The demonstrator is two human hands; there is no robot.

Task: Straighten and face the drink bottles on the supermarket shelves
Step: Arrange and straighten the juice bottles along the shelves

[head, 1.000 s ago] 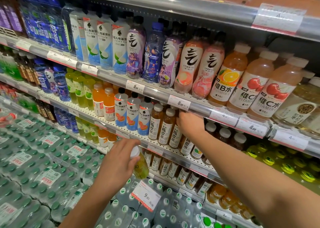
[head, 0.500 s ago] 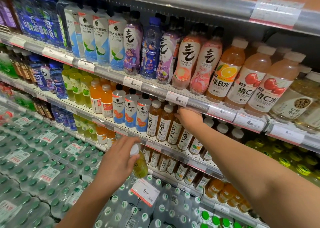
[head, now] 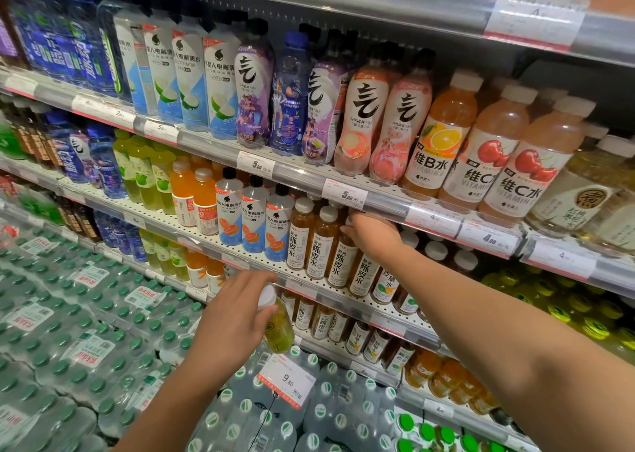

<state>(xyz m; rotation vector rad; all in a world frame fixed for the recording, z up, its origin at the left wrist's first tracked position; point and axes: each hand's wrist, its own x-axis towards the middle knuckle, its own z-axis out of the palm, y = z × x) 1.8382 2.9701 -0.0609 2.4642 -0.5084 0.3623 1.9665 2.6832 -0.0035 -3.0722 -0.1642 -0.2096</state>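
Left hand (head: pixel 233 317) grips yellow bottle (head: pixel 279 329) by the cap; right hand (head: pixel 372 233) clasps a tea bottle (head: pixel 343 259) top. One-handed tug risks tipping neighbours (head: pixel 321 242).

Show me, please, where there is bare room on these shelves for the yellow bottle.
Only the perforated shelf strip in front of the grapefruit bottles and brown tea bottles is bare. The row above stands packed shoulder to shoulder.
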